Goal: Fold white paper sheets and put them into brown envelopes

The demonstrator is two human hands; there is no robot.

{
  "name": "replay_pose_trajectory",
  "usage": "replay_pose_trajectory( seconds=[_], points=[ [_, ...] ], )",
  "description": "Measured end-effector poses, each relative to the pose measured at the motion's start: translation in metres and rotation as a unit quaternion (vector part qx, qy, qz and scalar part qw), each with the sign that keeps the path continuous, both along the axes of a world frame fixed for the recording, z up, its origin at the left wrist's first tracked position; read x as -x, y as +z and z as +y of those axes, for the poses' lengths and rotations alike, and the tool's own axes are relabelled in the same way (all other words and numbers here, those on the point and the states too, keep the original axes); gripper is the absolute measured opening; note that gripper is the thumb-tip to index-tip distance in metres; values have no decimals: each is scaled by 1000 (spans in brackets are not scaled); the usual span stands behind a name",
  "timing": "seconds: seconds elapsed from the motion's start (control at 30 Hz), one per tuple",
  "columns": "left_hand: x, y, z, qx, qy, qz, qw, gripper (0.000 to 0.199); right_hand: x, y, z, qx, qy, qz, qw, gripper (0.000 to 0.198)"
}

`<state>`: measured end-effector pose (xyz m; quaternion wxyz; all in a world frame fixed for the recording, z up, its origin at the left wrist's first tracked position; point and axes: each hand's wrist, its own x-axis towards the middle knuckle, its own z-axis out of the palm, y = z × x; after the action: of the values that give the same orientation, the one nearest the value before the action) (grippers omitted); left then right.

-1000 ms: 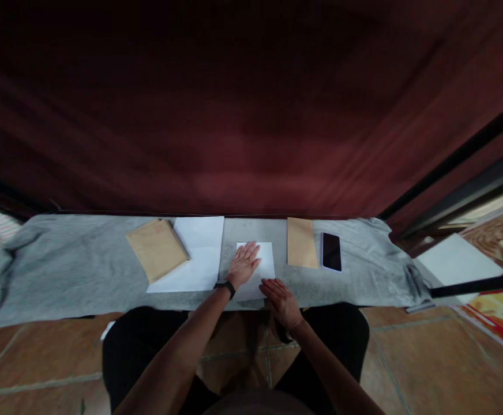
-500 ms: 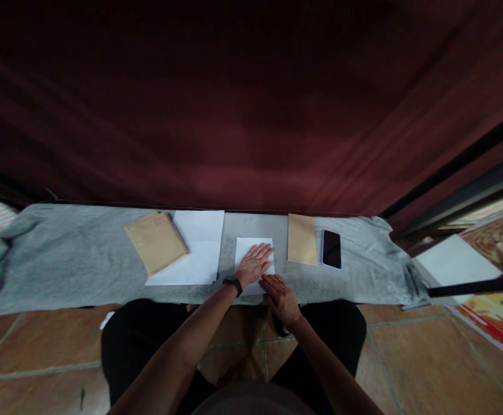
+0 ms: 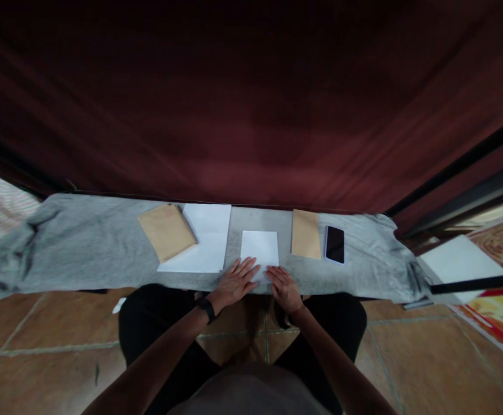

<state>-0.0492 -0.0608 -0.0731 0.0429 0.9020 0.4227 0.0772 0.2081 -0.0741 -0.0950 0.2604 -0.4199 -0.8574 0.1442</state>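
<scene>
Head view is showing a small white paper (image 3: 260, 245) lying flat near the table's front edge, straight before the seated person. The left hand (image 3: 235, 282) is resting palm-down across its lower left part, fingers spread; the right hand (image 3: 285, 288) is touching its lower right edge, fingers lying close together. Neither hand is pinching anything. They seem to be pressing the paper flat; doing that well is probably a matter of bearing evenly with the whole palm, with the right fingers steadying the edge so that nothing is skewing. Whether the paper is folded, the picture is not making clear.

To the left, brown envelopes (image 3: 167, 230) are overlapping a larger white sheet (image 3: 210, 236). To the right, a single brown envelope (image 3: 306, 233) is lying just beside a phone (image 3: 335, 245). Grey cloth (image 3: 91, 242) is covering the table, and a dark red curtain (image 3: 251, 132) is hanging behind.
</scene>
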Motion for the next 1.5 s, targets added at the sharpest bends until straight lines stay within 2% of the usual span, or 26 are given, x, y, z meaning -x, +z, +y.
replay_pose_trajectory(
  seconds=[0.2,0.47,0.67,0.83,1.0,1.2,1.33,1.5],
  points=[
    [-3,2,-15,-12,17,11,1000,54,-2,4,0,2,5,-11,1000,53],
    [-12,6,-12,4,40,12,999,46,-5,12,3,24,29,-45,998,50],
    [-10,2,-7,-18,33,44,998,58,-3,20,4,46,12,-67,997,49],
    [-12,-2,-7,-60,32,44,997,57,18,26,35,31,-13,-65,997,46],
    [-9,-7,-8,-82,23,56,995,63,43,21,74,1,-35,-128,991,48],
    [-8,-11,-10,-79,33,43,995,63,30,24,102,-3,-115,-142,983,56],
    [-3,-7,-7,-37,29,5,999,53,21,22,92,15,-111,-84,990,57],
    [7,0,0,6,34,-47,998,47,-7,8,42,55,-38,-9,998,57]
  ],
)
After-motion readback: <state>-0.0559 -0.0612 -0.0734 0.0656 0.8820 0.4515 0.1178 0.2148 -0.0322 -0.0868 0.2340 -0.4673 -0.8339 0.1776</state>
